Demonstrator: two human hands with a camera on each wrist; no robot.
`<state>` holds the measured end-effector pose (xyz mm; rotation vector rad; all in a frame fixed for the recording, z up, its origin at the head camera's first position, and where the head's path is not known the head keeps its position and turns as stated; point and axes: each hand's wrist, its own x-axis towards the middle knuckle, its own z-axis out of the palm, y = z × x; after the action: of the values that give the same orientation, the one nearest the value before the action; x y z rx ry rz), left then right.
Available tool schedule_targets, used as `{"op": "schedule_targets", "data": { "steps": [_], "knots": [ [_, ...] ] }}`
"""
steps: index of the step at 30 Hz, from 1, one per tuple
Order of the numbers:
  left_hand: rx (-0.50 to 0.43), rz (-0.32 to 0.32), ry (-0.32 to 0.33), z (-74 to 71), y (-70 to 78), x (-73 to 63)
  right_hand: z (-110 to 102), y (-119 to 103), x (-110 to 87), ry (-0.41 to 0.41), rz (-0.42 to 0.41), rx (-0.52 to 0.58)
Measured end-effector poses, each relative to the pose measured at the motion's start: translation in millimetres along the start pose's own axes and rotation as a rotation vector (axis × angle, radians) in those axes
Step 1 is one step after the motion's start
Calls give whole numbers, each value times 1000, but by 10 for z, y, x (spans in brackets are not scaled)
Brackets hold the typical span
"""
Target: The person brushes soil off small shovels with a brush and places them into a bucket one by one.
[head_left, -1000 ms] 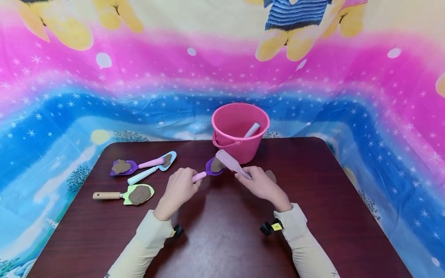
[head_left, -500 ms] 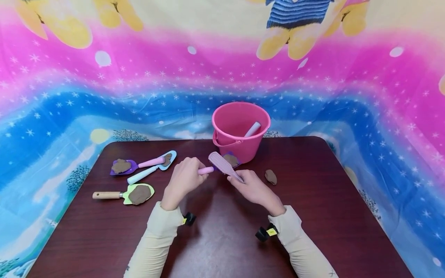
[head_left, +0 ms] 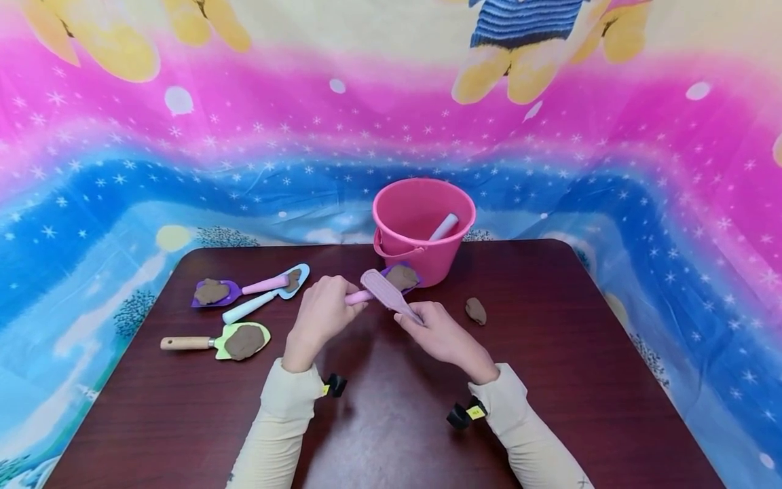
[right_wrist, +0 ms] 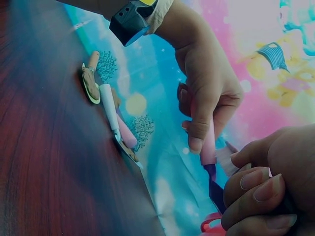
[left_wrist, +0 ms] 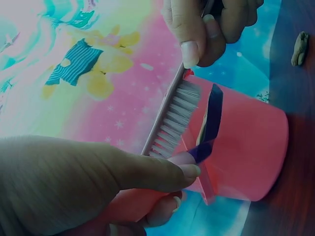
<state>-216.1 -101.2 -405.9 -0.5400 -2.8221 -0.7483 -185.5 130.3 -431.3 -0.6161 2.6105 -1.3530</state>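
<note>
My left hand (head_left: 320, 314) grips the pink handle of a small purple toy shovel (left_wrist: 214, 110). A lump of brown clay (head_left: 403, 276) lies on its blade, in front of the bucket. With my right hand (head_left: 444, 333) I hold a pale mauve brush (head_left: 383, 288) by its handle. In the left wrist view its white bristles (left_wrist: 176, 120) face the shovel, close to where handle meets blade. Whether they touch it I cannot tell. Behind both tools stands a pink bucket (head_left: 391, 234), with a pale handle (head_left: 444, 227) sticking up inside.
On the left of the dark table (head_left: 391, 421) lie another purple shovel (head_left: 227, 292), a light blue shovel (head_left: 247, 308) and a green trowel (head_left: 221, 341), each bearing brown clay. A loose clay piece (head_left: 476, 311) sits right of the bucket. A patterned cloth (head_left: 305, 136) surrounds the table.
The left hand has carried the shovel right and away, bringing the blade before the bucket. My right hand has shifted the brush left, off the clay toward the shovel's handle, uncovering the loose clay piece.
</note>
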Motion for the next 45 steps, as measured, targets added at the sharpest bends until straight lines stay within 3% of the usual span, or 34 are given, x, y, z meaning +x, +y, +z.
{"op": "schedule_targets", "data": {
  "steps": [7, 12, 32, 45],
  "knots": [
    [63, 118, -27, 6, -23, -7, 1, 16, 6, -21, 23, -4],
    [66, 146, -44, -32, -33, -23, -4, 37, 17, -16, 53, -33],
    [49, 104, -109, -96, -150, -26, 34, 86, 19, -17, 178, -104],
    [13, 83, -151, -126, -168, -28, 3, 34, -6, 18, 201, -144]
  ]
}}
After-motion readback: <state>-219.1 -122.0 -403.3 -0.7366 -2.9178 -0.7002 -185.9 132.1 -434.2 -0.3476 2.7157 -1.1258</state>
